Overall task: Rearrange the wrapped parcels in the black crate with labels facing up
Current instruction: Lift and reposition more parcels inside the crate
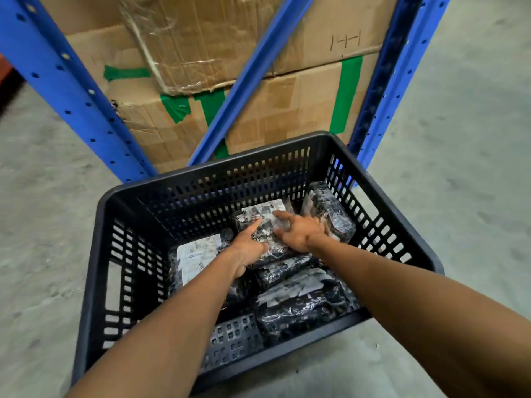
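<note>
A black slotted crate (94, 271) stands on the floor and holds several dark parcels wrapped in shiny clear plastic. Both hands are inside it on the middle parcel (265, 215), whose white label faces up. My left hand (248, 248) grips that parcel's left side with the index finger stretched along it. My right hand (298, 229) presses on its right side with fingers spread. To the left lies a parcel (195, 255) with its white label up. Another parcel (330, 211) leans against the right wall. A fourth parcel (304, 300) lies near the front, with white label pieces showing.
Right behind the crate rises a blue steel rack (57, 81) with a diagonal brace. Taped cardboard boxes (287, 110) with green tape fill it. Grey concrete floor (459, 139) surrounds the crate on the left and right.
</note>
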